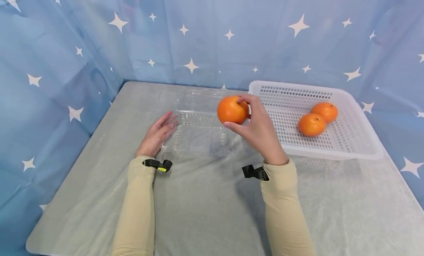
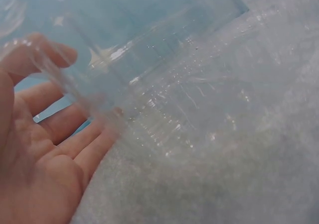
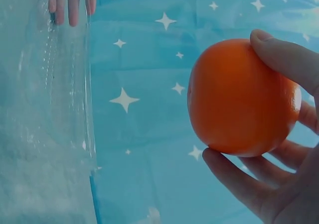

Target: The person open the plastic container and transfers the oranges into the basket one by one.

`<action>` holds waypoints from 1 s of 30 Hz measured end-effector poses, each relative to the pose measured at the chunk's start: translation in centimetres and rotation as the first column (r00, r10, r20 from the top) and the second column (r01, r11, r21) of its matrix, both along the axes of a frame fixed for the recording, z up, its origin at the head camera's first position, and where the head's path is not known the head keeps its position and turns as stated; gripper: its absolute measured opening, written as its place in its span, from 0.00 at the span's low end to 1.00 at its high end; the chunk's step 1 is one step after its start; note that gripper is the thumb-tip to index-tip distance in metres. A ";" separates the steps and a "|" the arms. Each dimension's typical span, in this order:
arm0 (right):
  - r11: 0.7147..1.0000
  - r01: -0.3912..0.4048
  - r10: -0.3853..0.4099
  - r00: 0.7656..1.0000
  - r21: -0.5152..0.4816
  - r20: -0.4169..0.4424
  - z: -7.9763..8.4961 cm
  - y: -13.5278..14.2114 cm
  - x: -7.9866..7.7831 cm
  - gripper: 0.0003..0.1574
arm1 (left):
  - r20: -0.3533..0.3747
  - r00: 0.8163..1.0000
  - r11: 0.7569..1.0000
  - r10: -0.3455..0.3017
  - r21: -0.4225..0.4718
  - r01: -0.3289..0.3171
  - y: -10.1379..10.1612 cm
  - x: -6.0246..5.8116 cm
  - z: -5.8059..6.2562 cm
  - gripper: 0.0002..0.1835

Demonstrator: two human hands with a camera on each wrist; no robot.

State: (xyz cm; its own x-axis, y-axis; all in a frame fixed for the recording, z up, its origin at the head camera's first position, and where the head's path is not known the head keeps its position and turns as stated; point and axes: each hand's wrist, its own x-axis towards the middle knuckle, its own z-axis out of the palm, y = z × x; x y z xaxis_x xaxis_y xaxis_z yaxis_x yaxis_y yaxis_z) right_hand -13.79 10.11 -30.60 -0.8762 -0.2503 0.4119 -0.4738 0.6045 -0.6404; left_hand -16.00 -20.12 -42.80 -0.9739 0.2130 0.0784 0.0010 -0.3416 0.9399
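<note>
My right hand (image 1: 260, 129) holds an orange (image 1: 233, 110) between thumb and fingers, raised above the right part of a clear plastic box (image 1: 200, 138). In the right wrist view the same orange (image 3: 241, 97) shows its smooth side, with fingertips pressed around it. At the box's left side is my left hand (image 1: 157, 134), its fingers extended. The left wrist view shows the left hand (image 2: 55, 139) beside the clear plastic wall (image 2: 164, 89); whether it touches firmly is hard to tell. The box's transparent lid (image 1: 202, 96) appears folded back behind it.
A white perforated basket (image 1: 285, 140) stands on the right of the grey-covered table (image 1: 205, 204). Inside it lie two more oranges (image 1: 312, 125), touching each other. A blue curtain with white stars (image 1: 212, 35) hangs behind and along the left side.
</note>
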 end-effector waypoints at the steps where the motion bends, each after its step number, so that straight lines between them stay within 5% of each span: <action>1: 1.000 -0.001 0.001 1.000 0.009 -0.003 0.1 0.1 0.0 0.41 | -0.001 1.000 1.000 -0.003 -0.002 0.003 0.0 0.0 0.0 0.31; 30: 0.969 0.003 -0.008 1.000 0.248 0.020 3.8 3.3 -1.1 0.43 | 0.002 1.000 1.000 -0.004 -0.011 0.004 -0.1 0.2 0.2 0.30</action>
State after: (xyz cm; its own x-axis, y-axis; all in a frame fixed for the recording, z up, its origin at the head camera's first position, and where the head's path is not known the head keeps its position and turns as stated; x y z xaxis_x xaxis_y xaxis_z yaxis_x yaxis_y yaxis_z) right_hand -14.90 13.43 -26.82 -0.8855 -0.3373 0.3195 -0.4581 0.7482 -0.4798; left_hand -15.81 -20.22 -42.61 -0.9731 0.2181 0.0745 -0.0020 -0.3312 0.9436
